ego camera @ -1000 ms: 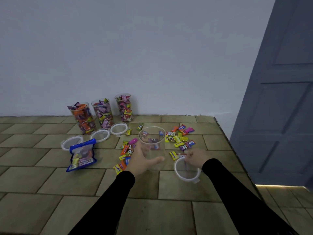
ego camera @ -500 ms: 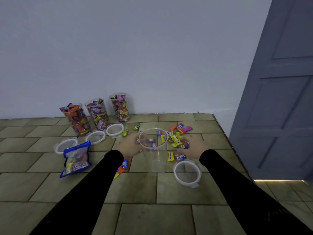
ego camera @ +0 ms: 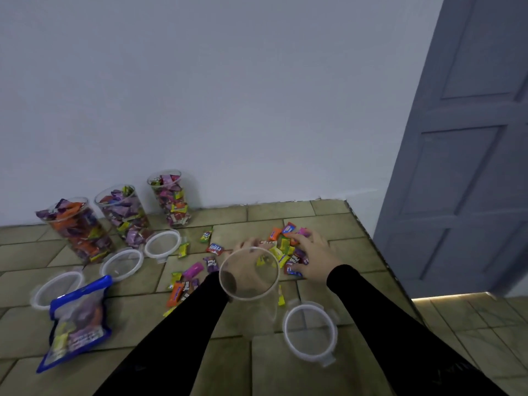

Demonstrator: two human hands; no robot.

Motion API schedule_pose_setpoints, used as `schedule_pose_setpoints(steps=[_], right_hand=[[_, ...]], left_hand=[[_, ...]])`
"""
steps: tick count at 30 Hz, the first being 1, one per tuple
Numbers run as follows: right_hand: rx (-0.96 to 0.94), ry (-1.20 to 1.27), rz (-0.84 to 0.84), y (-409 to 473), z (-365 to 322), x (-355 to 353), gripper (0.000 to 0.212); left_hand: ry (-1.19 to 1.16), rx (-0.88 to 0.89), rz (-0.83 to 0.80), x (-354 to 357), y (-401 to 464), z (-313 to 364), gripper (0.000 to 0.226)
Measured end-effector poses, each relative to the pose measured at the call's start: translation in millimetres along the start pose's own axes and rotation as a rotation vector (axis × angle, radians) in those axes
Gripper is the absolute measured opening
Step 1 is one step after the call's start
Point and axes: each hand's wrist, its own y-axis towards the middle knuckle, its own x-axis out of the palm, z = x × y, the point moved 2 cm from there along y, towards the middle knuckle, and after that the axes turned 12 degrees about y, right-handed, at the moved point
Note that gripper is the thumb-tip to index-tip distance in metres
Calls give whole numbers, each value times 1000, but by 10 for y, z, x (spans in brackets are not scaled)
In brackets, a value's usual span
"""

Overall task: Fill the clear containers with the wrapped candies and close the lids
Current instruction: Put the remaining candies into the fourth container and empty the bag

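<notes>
A person in black sleeves reaches both hands into a scatter of wrapped candies (ego camera: 281, 250) on a tiled surface, with a clear container (ego camera: 249, 277) standing open and nearly empty between the arms. The right hand (ego camera: 310, 257) lies over the far pile, fingers bent down onto the wrappers as if raking them together; whether any candy is actually pinched is hidden under the palm. The left hand (ego camera: 248, 254) is seen mostly through the container's wall, behind its rim, and its grip cannot be told. Three filled containers (ego camera: 125, 215) stand uncovered along the wall, three lids (ego camera: 121, 264) lying on the tiles in front of them, and a fourth lid (ego camera: 310, 332) waits just beside the open container, on its right. A blue-edged candy bag (ego camera: 75, 321) lies flat at the left. The step in hand appears to be gathering a load for the fourth container. Done well, it likely means cupping both hands around the pile, lifting clear of the rim before letting go, and keeping the wrists off the light, tall container, which could tip at a nudge. More loose candies sit to its left for later handfuls; none of the lids is on yet.
</notes>
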Motion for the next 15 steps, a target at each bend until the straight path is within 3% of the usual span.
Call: schedule_pose_setpoints(steps=[3, 10, 12, 15], right_hand=[[-32, -25, -25, 142, -10, 55, 68], [-110, -195, 62, 568, 1, 218, 51], [-103, -225, 26, 693, -6, 267, 53], [-117, -249, 67, 822, -54, 309, 76]], left_hand=[[-1, -21, 17, 3, 98, -22, 104], [62, -29, 37, 135, 491, -22, 60], [102, -33, 75, 152, 542, 0, 56], [93, -47, 146, 192, 611, -44, 61]])
